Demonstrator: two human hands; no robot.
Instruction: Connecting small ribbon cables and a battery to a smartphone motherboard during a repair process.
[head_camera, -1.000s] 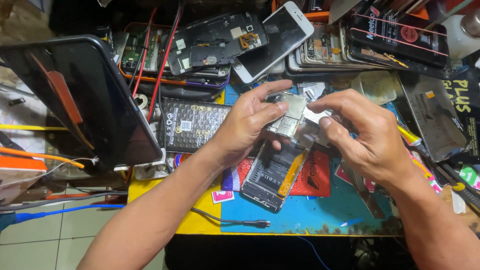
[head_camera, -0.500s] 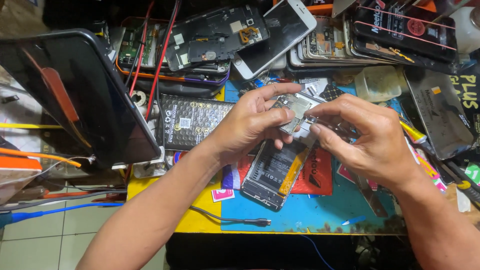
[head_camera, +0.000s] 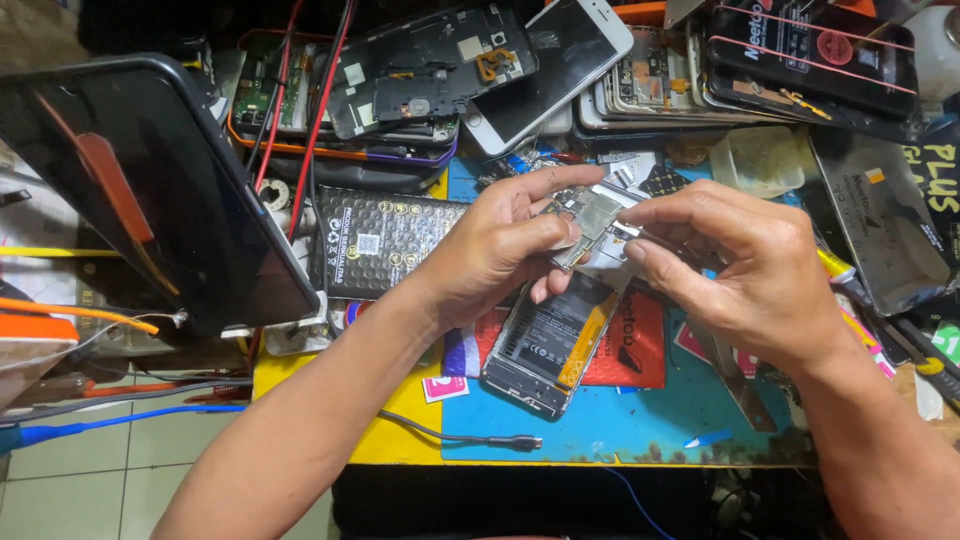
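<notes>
Here, both hands work a small phone circuit board above an opened phone on a cluttered counter.

Far left, a dark tablet (head_camera: 140, 190) leans tilted at the counter (head_camera: 640, 425) edge; just right of it lies a flat black pouch (head_camera: 385, 240) with a grid of small gold marks and a white square label. Left hand (head_camera: 495, 250) grip is pinching the circuit board (head_camera: 590, 215) by its left side, thumb on top. Below it, the opened phone (head_camera: 550, 345) lies partly over a red packet (head_camera: 630, 345). Right hand (head_camera: 745, 265) grip is pressed together on the board's right end; what it pinches is hidden. Risk: the board could flex or slip onto the phone, likely from uneven pull. Far right, a grey packet (head_camera: 880, 225) lies flat.
</notes>
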